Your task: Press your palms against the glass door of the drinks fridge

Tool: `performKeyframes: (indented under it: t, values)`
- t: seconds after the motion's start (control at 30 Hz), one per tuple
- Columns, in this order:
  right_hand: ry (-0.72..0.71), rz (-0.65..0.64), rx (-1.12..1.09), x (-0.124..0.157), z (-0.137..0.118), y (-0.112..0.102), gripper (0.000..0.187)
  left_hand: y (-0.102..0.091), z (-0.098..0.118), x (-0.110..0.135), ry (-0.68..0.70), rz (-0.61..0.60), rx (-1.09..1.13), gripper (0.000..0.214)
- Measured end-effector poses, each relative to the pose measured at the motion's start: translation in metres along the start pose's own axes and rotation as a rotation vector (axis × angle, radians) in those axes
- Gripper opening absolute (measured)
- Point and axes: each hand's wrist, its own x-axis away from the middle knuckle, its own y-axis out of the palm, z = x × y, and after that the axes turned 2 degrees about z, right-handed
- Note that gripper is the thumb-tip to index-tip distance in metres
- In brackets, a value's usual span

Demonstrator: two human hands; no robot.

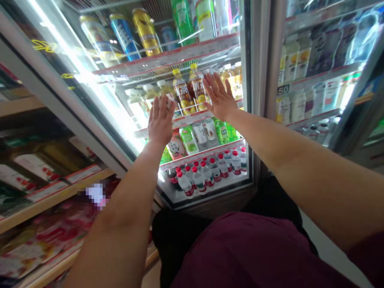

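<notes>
Both my arms reach forward in front of a lit drinks fridge with several shelves. My left hand (162, 122) has its fingers stretched out and holds nothing. It is nearest to pale-capped bottles (149, 94) on the middle shelf. My right hand (221, 98) is raised with fingers spread, also holding nothing, and partly covers the bottles behind it. Two yellow-capped tea bottles (183, 92) stand between the hands. I cannot tell whether either hand touches glass, a shelf or a bottle.
Tall cans (147, 32) fill the upper shelf. Below are green cartons (189, 139) and red-capped water bottles (199, 179). Another drinks fridge (312, 96) stands on the right. Packaged goods on wooden shelves (64, 196) line the left. My knees are close to the fridge base.
</notes>
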Motion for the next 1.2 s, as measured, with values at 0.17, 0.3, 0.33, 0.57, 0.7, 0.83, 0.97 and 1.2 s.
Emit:
performKeyframes:
  t: [0.17, 0.3, 0.33, 0.57, 0.7, 0.83, 0.97, 1.2]
  values:
    - [0.014, -0.007, 0.041, -0.001, -0.003, -0.002, 0.084, 0.007, -0.005, 0.018, 0.019, 0.026, 0.012, 0.085]
    - [0.004, -0.005, 0.043, -0.001, -0.003, -0.001, 0.083, 0.008, -0.011, 0.033, 0.109, -0.059, -0.013, 0.076]
    - [0.007, -0.01, 0.049, -0.001, -0.003, -0.001, 0.083, 0.004, -0.016, 0.029, 0.119, -0.063, -0.021, 0.074]
    - [0.011, -0.001, 0.021, 0.0, -0.004, -0.003, 0.085, -0.005, -0.019, 0.021, -0.016, 0.002, -0.071, 0.081]
    - [0.013, -0.011, 0.021, 0.001, -0.006, -0.005, 0.084, -0.003, -0.012, 0.044, 0.009, -0.077, -0.033, 0.068]
    - [0.019, -0.015, 0.034, 0.001, -0.007, -0.007, 0.084, -0.019, -0.029, 0.028, 0.031, -0.098, -0.01, 0.07]
    - [0.026, -0.037, 0.03, 0.001, -0.008, -0.008, 0.086, -0.023, -0.037, 0.024, -0.033, -0.027, -0.044, 0.082]
    - [0.027, -0.047, 0.032, 0.002, -0.011, -0.013, 0.085, -0.011, -0.036, 0.057, 0.132, -0.136, -0.027, 0.067]
